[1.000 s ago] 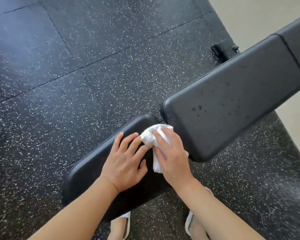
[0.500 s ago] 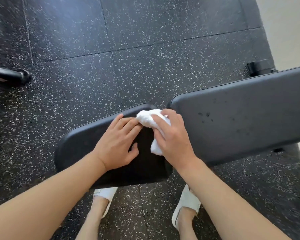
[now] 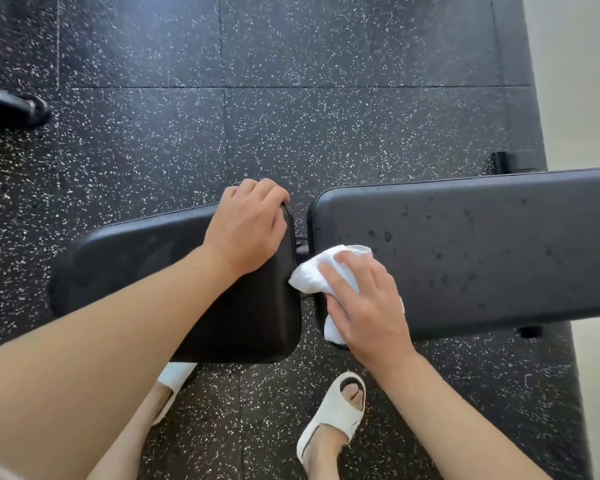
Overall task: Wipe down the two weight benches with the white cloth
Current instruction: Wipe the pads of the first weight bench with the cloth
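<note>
Right hand (image 3: 368,306) grip: fingers spread and lightly curled over the crumpled white cloth (image 3: 321,275), pressing it flat against the long black padded back pad (image 3: 482,247) of the bench. Cloth sits on the back pad's end nearest the gap, its loose edge spilling over the gap toward the shorter black padded seat pad (image 3: 153,268); a fold hangs off the back pad's near edge below the palm. Dark droplet marks speckle the back pad beyond the cloth, away from the gap.

Left hand (image 3: 246,230) grip: fingers curled over the seat pad's far corner beside the gap, palm on the pad top, holding the pad.

Black metal joint visible in the gap between the two pads.

Black rubber floor with white speckles (image 3: 291,133) under the bench. Two white slide sandals (image 3: 333,417) on the person's feet, on the floor near side of the bench. Black tubular bar end (image 3: 25,109) far left of the seat pad. Pale wall strip beyond the back pad's far end.
</note>
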